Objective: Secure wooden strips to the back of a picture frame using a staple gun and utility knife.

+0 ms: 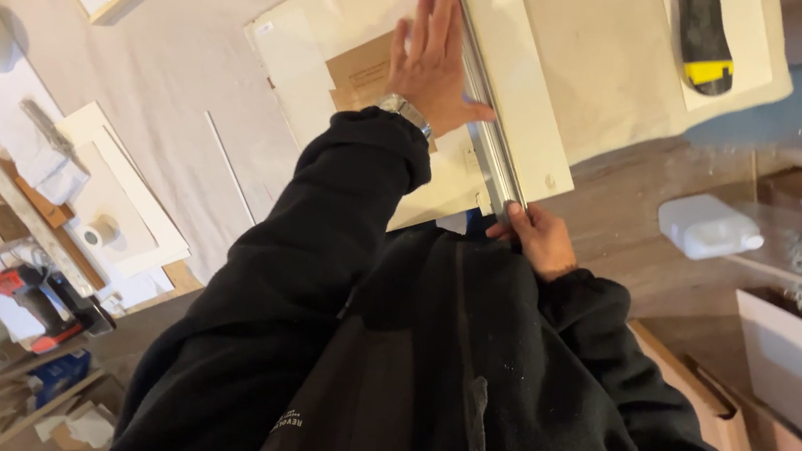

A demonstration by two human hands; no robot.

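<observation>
We see a long, straight metal ruler (481, 94) lying across a pale, matte sheet of board (539, 70) on the surface; the left hand (432, 63) lies flat with fingers spread just beside the ruler, its thumb touching the ruler's edge. The right hand (540, 239) is curled at the ruler's near end, though we cannot tell what it grips. Beyond the ruler lies a black-and-yellow utility knife (704, 38), and to the ruler's right a white plastic jug (708, 226).
</observation>
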